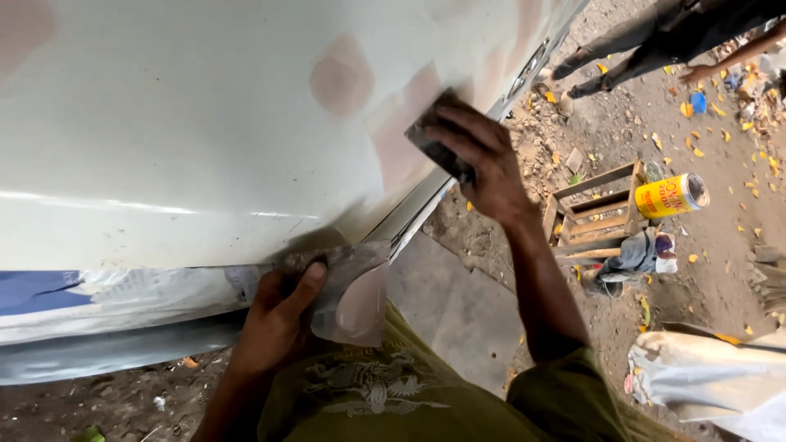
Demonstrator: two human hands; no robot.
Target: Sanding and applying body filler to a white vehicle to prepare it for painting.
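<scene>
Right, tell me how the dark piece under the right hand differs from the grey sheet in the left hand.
The dark rectangular abrasive piece is small and lies flat under the right hand on the pale green panel; the grey crumpled sheet is larger and hangs loosely below the panel's edge. The dark piece is near-black; the grey sheet is lighter with a pinkish patch. The left hand pinches the sheet with its thumb. Both are thin and hand-held.

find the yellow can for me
In the head view, the yellow can lies on its side at the right, on the wooden crate, beyond the right hand.
</scene>
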